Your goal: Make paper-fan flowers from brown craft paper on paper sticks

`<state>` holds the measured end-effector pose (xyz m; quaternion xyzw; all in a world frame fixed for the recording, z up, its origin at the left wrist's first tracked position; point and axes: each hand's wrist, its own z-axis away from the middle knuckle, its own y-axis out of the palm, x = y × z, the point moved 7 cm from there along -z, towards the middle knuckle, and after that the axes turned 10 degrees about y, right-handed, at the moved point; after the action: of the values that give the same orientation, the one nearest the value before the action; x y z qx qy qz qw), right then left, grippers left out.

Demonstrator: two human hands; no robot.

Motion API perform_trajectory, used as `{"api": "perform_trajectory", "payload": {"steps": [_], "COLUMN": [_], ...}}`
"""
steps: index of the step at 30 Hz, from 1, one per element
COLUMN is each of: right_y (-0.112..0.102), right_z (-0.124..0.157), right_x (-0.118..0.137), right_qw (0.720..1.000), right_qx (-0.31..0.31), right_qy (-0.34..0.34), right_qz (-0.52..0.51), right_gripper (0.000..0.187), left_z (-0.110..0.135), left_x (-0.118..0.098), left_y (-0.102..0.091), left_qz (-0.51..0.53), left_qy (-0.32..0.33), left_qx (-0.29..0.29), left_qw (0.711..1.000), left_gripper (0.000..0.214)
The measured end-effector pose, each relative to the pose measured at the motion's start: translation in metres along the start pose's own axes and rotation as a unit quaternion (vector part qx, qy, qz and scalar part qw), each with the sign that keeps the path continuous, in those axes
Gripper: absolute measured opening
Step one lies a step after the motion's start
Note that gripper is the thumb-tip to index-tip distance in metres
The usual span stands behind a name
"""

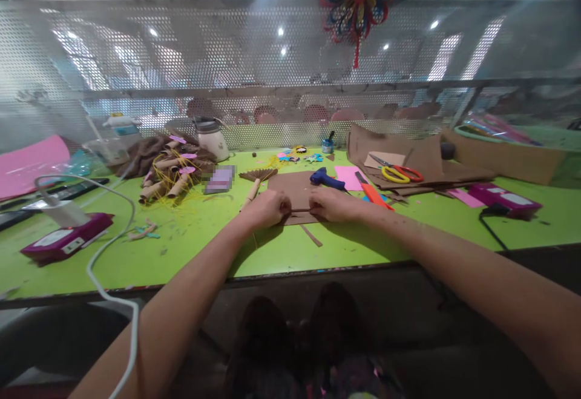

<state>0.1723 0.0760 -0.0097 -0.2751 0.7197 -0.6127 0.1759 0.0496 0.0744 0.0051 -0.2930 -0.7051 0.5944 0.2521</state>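
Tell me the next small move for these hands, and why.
I'd probably crease the brown paper along its near edge: the left hand and right hand pinch near that edge, with what looks like a narrow fold between them.

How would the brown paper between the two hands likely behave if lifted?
The brown paper looks thin and broad, so it is probably light and would likely bend. Near the fingers of the left hand and right hand, it appears folded, so that edge may be stiffer.
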Motion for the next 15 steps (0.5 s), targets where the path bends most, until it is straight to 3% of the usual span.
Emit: {"api": "perform_trajectory", "payload": {"steps": [10, 15], "right_y": [0.003, 0.002], "right_z": [0.002, 0.011], "right_x": [-0.002, 0.010], "right_qw": [1.000, 0.997], "right_qx": [0.015, 0.002], "right_qy": [-0.004, -0.058], "right_qz": [-0.011, 0.051], "right_gripper": [0.003, 0.004], "left_z": [0.005, 0.006], "left_x": [-0.008, -0.013], "left_y": [-0.003, -0.004], "left_qz": [-0.028, -0.056], "left_qy": [0.010, 0.036], "left_qx": [0.005, -0.005], "left_qw": [1.000, 0.998], "left_gripper": [0.027, 0.022]}}
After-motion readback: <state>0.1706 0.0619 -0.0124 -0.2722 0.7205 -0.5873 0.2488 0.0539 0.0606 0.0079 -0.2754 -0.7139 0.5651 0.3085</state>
